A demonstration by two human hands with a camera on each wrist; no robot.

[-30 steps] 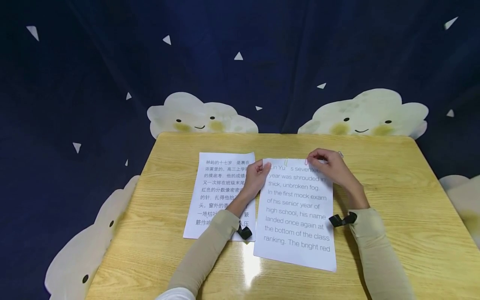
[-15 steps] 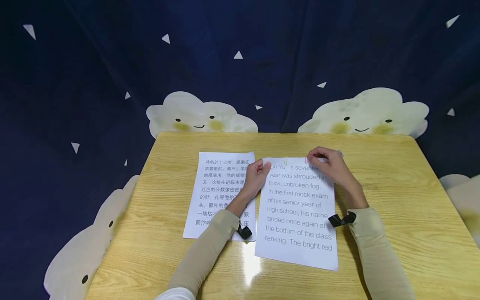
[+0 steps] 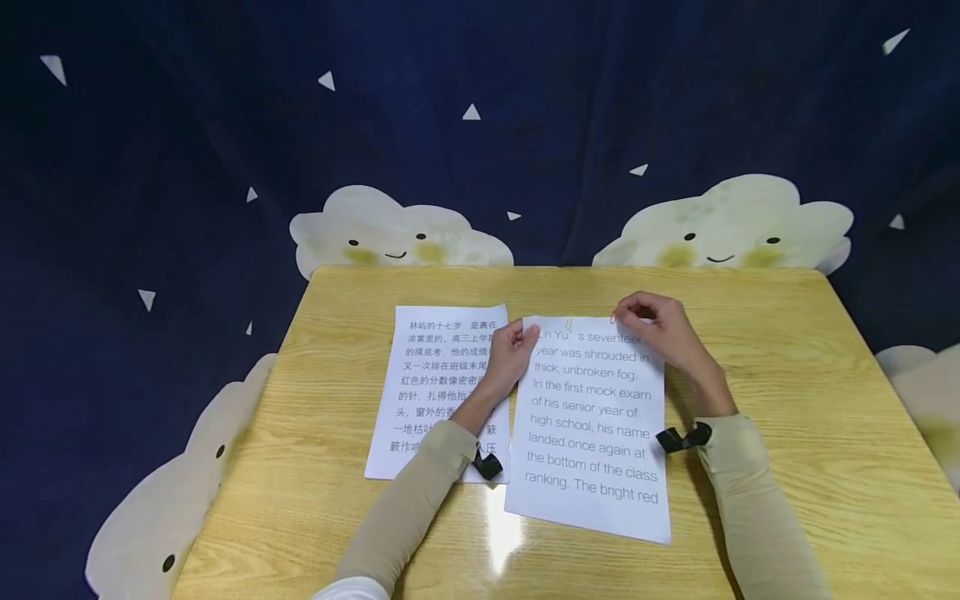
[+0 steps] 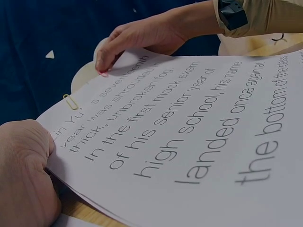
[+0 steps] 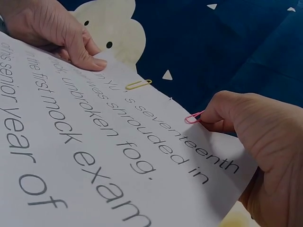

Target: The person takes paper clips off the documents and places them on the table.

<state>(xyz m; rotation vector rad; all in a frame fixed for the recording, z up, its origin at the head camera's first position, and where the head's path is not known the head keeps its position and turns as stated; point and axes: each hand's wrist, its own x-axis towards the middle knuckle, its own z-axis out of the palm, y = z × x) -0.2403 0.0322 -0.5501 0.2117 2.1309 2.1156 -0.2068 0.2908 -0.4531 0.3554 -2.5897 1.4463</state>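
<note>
A sheaf of printed paper with large English text is held up by its top edge, tilted above the table. My left hand pinches its upper left corner, thumb on the printed face. At the top edge, right of the middle, my right hand pinches a pink paper clip between thumb and forefinger; the clip's loop lies over the paper's edge. A yellow paper clip sits on the same edge between the two hands. In the left wrist view the pink clip is mostly hidden by the right fingertips.
Sheets with Chinese text lie flat on the wooden table to the left, partly under my left forearm. A dark blue curtain with clouds hangs behind the table's far edge.
Both hands keep their places at the paper's top edge. The paper has swayed slightly, and the right fingers have shifted a little at the pink paper clip.
</note>
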